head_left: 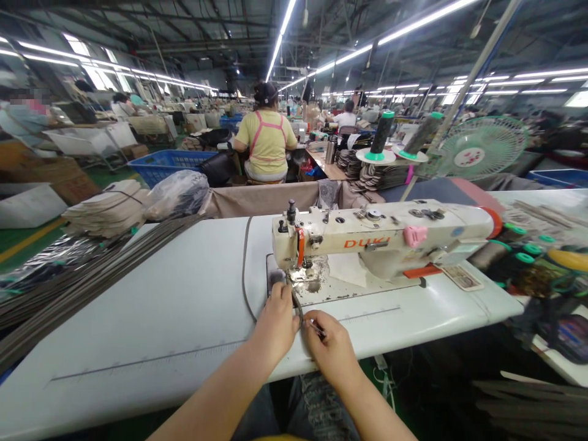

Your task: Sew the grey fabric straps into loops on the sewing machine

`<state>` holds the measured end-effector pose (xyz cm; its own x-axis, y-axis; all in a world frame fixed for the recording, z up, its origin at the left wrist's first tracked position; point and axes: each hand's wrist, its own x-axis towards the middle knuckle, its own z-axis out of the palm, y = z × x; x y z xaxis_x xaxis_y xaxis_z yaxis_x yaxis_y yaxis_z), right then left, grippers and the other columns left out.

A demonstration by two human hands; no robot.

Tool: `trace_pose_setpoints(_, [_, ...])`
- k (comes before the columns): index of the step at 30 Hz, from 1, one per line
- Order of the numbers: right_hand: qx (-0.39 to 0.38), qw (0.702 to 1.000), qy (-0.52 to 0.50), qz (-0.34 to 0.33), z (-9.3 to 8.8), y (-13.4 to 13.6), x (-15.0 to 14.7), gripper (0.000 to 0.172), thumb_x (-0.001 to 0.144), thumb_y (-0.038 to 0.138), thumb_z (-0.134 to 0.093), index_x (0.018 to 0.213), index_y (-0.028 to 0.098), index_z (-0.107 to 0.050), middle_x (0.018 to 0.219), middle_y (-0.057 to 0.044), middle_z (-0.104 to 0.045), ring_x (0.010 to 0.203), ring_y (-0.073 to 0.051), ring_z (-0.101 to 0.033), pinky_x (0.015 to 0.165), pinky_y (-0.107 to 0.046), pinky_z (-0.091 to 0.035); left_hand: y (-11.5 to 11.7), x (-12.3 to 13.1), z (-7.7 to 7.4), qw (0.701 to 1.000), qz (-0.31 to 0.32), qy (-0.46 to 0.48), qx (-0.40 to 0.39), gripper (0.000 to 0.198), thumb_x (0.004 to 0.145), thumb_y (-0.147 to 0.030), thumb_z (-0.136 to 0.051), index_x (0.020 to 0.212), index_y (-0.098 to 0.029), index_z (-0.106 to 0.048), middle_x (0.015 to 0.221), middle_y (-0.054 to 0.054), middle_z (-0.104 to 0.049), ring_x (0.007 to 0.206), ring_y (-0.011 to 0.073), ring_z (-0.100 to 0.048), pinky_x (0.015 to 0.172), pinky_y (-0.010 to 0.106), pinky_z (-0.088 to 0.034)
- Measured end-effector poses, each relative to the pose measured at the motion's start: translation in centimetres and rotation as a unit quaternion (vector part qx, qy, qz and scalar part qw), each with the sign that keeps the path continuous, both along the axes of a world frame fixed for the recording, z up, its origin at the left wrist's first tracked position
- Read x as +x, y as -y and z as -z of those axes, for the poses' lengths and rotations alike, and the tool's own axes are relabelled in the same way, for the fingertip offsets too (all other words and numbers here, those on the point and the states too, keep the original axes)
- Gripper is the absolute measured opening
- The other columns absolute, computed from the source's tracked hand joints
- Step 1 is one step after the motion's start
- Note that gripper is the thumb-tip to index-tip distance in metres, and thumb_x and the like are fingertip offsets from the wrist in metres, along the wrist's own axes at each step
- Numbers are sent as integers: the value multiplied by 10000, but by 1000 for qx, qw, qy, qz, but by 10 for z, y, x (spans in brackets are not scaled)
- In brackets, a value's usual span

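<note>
Head view: the left hand [274, 324] sits near the worktop's front edge, its fingers pressed together and pinching a dark strip [245, 275] close under the needle of an industrial sewing machine [381, 236]; the strip loops back across the worktop [138, 343]; the right hand [331, 349] pinches a small metal-tipped tool [316, 329], perhaps snips, between curled fingers; a long bundle of dark strips [87, 288] lies off the worktop's left edge, possibly finished pieces; how much work remains cannot be told.

Two hands [274, 321], one sewing machine [381, 236], one fan [478, 148]
</note>
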<state>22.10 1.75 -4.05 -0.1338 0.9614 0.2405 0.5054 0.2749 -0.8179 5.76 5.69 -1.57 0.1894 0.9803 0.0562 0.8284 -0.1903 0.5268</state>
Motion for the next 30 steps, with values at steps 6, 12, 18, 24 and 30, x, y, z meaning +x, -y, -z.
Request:
trace_pose_setpoints(6, [-60,997,-44,-9,-8,-3,3,200,950,339,-554,935,220,-714,776,-2,-673,707,-170,-589,685,-282,-434,8,-2,9,998,50,22,28,574,804,-81,-581,1361,-142,-459,1429,157,-467,1389,272,-488,1191,404,-410])
trace_pose_setpoints(12, [-118,986,-114,-43,-18,7,22,269,919,443,-608,894,211,-741,643,40,-501,616,-142,-452,603,-274,-364,17,0,9,999,39,-2,27,544,837,-171,-603,1369,-117,-505,1453,183,-480,1397,299,-500,1174,414,-436])
trace_pose_setpoints(18, [-161,971,-176,33,-2,30,60,439,860,623,-679,848,188,-740,653,22,-521,608,-135,-432,573,-276,-351,23,3,2,999,28,-30,26,466,921,-267,-614,1354,-102,-563,1508,187,-484,1414,317,-490,1198,421,-418])
trace_pose_setpoints(24, [-143,918,-250,271,23,52,119,554,776,710,-717,876,165,-743,579,50,-441,513,-111,-360,484,-268,-288,22,0,12,996,36,-52,60,444,944,-272,-590,1350,-97,-557,1477,182,-513,1374,316,-520,1192,449,-428])
trace_pose_setpoints(30, [-121,849,-224,464,55,78,188,631,718,763,-650,816,146,-745,637,-12,-582,499,-133,-471,446,-272,-352,20,-8,33,987,66,-53,139,457,962,-356,-519,1345,-106,-530,1424,218,-528,1338,346,-546,1148,509,-469])
